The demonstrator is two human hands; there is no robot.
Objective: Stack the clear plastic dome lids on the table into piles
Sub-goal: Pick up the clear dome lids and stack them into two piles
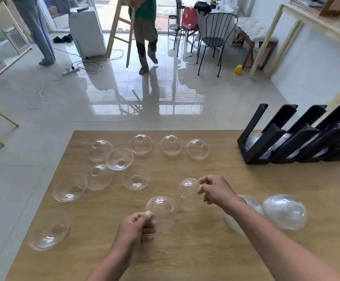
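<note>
Pinching one dome lid (162,211) left hand (138,225); right hand (215,188) another (188,187).

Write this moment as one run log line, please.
left hand: pinches dome lid | right hand: pinches second lid | lids apart, not yet nested | loose lids on table

A lived-in home room under refit: glossy grey tiled floor (165,94), black wire dining chair (215,41), cushioned wooden bench (254,35), pale wooden stepladder (122,27), loose white cables (92,63).
</note>
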